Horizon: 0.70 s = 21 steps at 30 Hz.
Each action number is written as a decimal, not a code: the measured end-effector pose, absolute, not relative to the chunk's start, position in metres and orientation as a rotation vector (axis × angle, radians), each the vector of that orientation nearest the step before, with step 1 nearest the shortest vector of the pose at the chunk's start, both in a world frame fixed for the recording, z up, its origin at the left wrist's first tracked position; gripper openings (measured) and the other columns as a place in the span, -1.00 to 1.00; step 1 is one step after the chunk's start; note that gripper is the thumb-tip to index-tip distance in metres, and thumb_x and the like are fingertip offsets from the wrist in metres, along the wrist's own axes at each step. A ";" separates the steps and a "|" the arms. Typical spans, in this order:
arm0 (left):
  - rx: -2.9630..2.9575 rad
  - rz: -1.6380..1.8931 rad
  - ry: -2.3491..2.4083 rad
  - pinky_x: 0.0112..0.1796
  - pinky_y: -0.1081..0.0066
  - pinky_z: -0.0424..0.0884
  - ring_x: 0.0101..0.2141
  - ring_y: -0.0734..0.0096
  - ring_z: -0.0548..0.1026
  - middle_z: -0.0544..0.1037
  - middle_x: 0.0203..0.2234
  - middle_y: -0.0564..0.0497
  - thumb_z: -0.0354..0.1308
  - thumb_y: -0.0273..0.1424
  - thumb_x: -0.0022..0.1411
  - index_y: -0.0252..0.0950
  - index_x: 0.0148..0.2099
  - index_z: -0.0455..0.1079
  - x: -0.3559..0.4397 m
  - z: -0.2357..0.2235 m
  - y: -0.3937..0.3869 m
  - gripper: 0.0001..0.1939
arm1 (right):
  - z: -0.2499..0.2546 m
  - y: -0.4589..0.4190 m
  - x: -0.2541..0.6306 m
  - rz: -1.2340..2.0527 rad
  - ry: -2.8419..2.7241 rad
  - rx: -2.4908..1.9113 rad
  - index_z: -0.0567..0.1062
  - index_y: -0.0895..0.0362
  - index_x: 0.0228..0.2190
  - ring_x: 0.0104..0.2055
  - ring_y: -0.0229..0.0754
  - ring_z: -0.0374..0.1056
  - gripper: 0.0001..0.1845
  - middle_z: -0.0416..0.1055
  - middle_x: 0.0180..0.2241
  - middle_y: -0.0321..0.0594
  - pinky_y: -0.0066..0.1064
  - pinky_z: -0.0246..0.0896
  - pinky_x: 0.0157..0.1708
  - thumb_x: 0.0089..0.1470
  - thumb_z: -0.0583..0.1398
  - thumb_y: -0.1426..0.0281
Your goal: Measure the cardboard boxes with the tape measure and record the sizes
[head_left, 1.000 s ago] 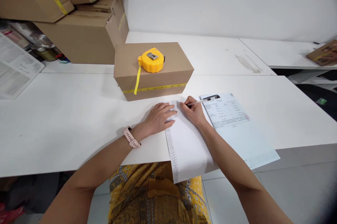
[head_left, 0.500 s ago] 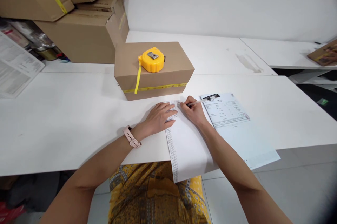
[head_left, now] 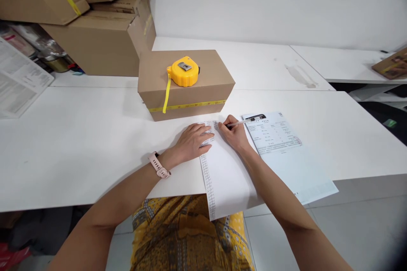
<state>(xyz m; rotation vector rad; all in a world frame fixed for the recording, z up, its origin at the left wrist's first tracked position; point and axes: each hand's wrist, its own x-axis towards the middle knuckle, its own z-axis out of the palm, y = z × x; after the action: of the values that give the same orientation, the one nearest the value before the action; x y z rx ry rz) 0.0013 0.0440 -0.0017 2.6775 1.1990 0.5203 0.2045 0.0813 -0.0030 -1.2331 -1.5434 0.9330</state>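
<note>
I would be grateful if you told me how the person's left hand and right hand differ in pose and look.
The left hand lies palm down with its fingers extended, while the right hand is curled around a pen. The left hand has a pink wristband at its wrist; the right hand has none. Both are bare and at the upper part of the white sheet.

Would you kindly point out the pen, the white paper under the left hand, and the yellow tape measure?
Pen (head_left: 241, 122): head view, on its barrel.
White paper (head_left: 227, 173): head view, on its blank area.
Yellow tape measure (head_left: 182, 76): head view, on its casing, below the metal clip.
</note>
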 end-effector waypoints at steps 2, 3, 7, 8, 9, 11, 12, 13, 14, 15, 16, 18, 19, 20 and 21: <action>2.675 0.524 1.199 0.21 0.02 0.29 0.22 0.01 0.37 0.50 0.17 -0.14 0.18 -0.33 0.34 -0.27 0.12 0.50 0.001 -0.002 0.044 -0.67 | -0.003 0.081 0.204 0.936 -1.544 -1.230 0.20 0.05 -0.60 -0.53 -0.31 -0.03 -0.68 0.06 -0.61 -0.43 -0.37 -0.17 -0.50 0.02 0.24 0.30; 2.673 0.525 1.199 0.21 0.02 0.29 0.22 0.01 0.37 0.49 0.17 -0.14 0.18 -0.33 0.34 -0.26 0.12 0.50 0.001 -0.003 0.044 -0.67 | -0.003 0.081 0.204 0.937 -1.543 -1.232 0.20 0.05 -0.60 -0.53 -0.31 -0.03 -0.68 0.06 -0.61 -0.43 -0.38 -0.17 -0.50 0.01 0.24 0.30; 2.666 0.536 1.190 0.21 0.00 0.29 0.22 0.03 0.37 0.49 0.17 -0.14 0.17 -0.32 0.35 -0.24 0.12 0.50 0.001 -0.002 0.044 -0.67 | -0.004 0.082 0.205 0.941 -1.545 -1.242 0.20 0.05 -0.59 -0.52 -0.31 -0.02 -0.67 0.07 -0.61 -0.43 -0.38 -0.16 -0.50 0.01 0.24 0.30; 2.667 0.538 1.187 0.20 0.00 0.29 0.21 0.03 0.37 0.50 0.17 -0.14 0.17 -0.33 0.35 -0.24 0.12 0.50 0.001 -0.002 0.044 -0.67 | -0.004 0.082 0.205 0.943 -1.547 -1.240 0.20 0.05 -0.59 -0.52 -0.31 -0.02 -0.68 0.08 -0.61 -0.43 -0.39 -0.16 -0.50 0.01 0.24 0.29; 2.670 0.540 1.184 0.20 0.00 0.29 0.21 0.03 0.37 0.50 0.17 -0.14 0.17 -0.33 0.35 -0.24 0.12 0.50 0.001 -0.002 0.044 -0.67 | -0.004 0.082 0.205 0.946 -1.549 -1.236 0.20 0.05 -0.59 -0.52 -0.31 -0.02 -0.68 0.08 -0.61 -0.43 -0.39 -0.16 -0.50 0.02 0.24 0.29; 2.674 0.541 1.181 0.20 0.01 0.30 0.21 0.03 0.38 0.50 0.16 -0.15 0.17 -0.33 0.35 -0.25 0.12 0.50 0.001 -0.002 0.044 -0.67 | -0.004 0.082 0.205 0.950 -1.549 -1.232 0.20 0.05 -0.59 -0.52 -0.31 -0.03 -0.67 0.07 -0.61 -0.43 -0.39 -0.16 -0.51 0.02 0.24 0.28; 2.677 0.540 1.182 0.20 0.01 0.30 0.20 0.03 0.38 0.50 0.16 -0.15 0.17 -0.33 0.35 -0.25 0.12 0.50 0.001 -0.001 0.044 -0.67 | -0.004 0.082 0.205 0.951 -1.547 -1.231 0.20 0.05 -0.59 -0.52 -0.31 -0.03 -0.67 0.07 -0.61 -0.43 -0.39 -0.17 -0.51 0.02 0.24 0.27; 2.679 0.538 1.184 0.20 0.01 0.30 0.20 0.03 0.38 0.50 0.16 -0.15 0.17 -0.32 0.35 -0.26 0.12 0.50 0.001 -0.001 0.044 -0.67 | -0.003 0.082 0.205 0.950 -1.544 -1.232 0.20 0.05 -0.59 -0.52 -0.31 -0.04 -0.67 0.07 -0.61 -0.43 -0.39 -0.17 -0.51 0.02 0.24 0.27; 2.682 0.535 1.186 0.20 0.01 0.30 0.20 0.03 0.38 0.50 0.16 -0.15 0.17 -0.32 0.35 -0.26 0.12 0.50 0.001 -0.001 0.044 -0.67 | -0.003 0.082 0.205 0.949 -1.541 -1.234 0.20 0.05 -0.59 -0.52 -0.31 -0.04 -0.67 0.06 -0.62 -0.43 -0.39 -0.17 -0.51 0.02 0.25 0.28; 2.685 0.530 1.190 0.21 0.02 0.29 0.21 0.03 0.38 0.50 0.16 -0.15 0.17 -0.32 0.36 -0.27 0.12 0.50 0.001 -0.001 0.044 -0.67 | -0.003 0.081 0.205 0.947 -1.538 -1.240 0.19 0.05 -0.59 -0.53 -0.31 -0.04 -0.66 0.06 -0.62 -0.43 -0.39 -0.17 -0.51 0.02 0.25 0.28; 2.685 0.525 1.193 0.21 0.02 0.29 0.21 0.03 0.38 0.50 0.16 -0.14 0.17 -0.32 0.36 -0.27 0.12 0.50 0.002 -0.001 0.044 -0.67 | -0.003 0.081 0.205 0.944 -1.536 -1.247 0.19 0.05 -0.59 -0.53 -0.31 -0.04 -0.66 0.05 -0.62 -0.43 -0.38 -0.17 -0.51 0.02 0.25 0.28; 2.676 0.516 1.197 0.21 0.03 0.28 0.21 0.03 0.37 0.50 0.17 -0.15 0.17 -0.32 0.35 -0.27 0.12 0.50 0.002 0.000 0.044 -0.67 | -0.002 0.081 0.204 0.944 -1.533 -1.256 0.19 0.05 -0.60 -0.53 -0.31 -0.04 -0.66 0.05 -0.61 -0.43 -0.38 -0.17 -0.51 0.01 0.25 0.29; 2.668 0.515 1.197 0.22 0.02 0.28 0.21 0.03 0.37 0.49 0.17 -0.14 0.17 -0.32 0.35 -0.26 0.12 0.50 0.002 0.000 0.044 -0.67 | -0.002 0.080 0.204 0.952 -1.533 -1.257 0.18 0.05 -0.60 -0.53 -0.31 -0.05 -0.66 0.05 -0.61 -0.43 -0.38 -0.17 -0.51 0.01 0.25 0.30; 2.660 0.517 1.198 0.22 0.01 0.28 0.22 0.04 0.36 0.49 0.17 -0.14 0.18 -0.33 0.35 -0.25 0.12 0.50 0.002 0.000 0.044 -0.67 | -0.002 0.080 0.204 0.961 -1.533 -1.255 0.18 0.05 -0.60 -0.53 -0.31 -0.05 -0.66 0.05 -0.61 -0.43 -0.38 -0.17 -0.51 0.01 0.25 0.30; 2.653 0.519 1.196 0.22 0.01 0.27 0.22 0.04 0.36 0.49 0.18 -0.14 0.18 -0.33 0.35 -0.25 0.13 0.50 0.002 0.000 0.044 -0.67 | -0.001 0.080 0.204 0.968 -1.533 -1.250 0.19 0.05 -0.59 -0.53 -0.31 -0.05 -0.66 0.05 -0.61 -0.44 -0.38 -0.17 -0.51 0.01 0.25 0.30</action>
<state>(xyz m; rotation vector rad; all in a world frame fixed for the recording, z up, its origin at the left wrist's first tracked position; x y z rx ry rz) 0.0019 0.0436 -0.0003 2.6526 1.1962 0.5192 0.2044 0.0800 -0.0015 -1.2501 -1.5333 0.9684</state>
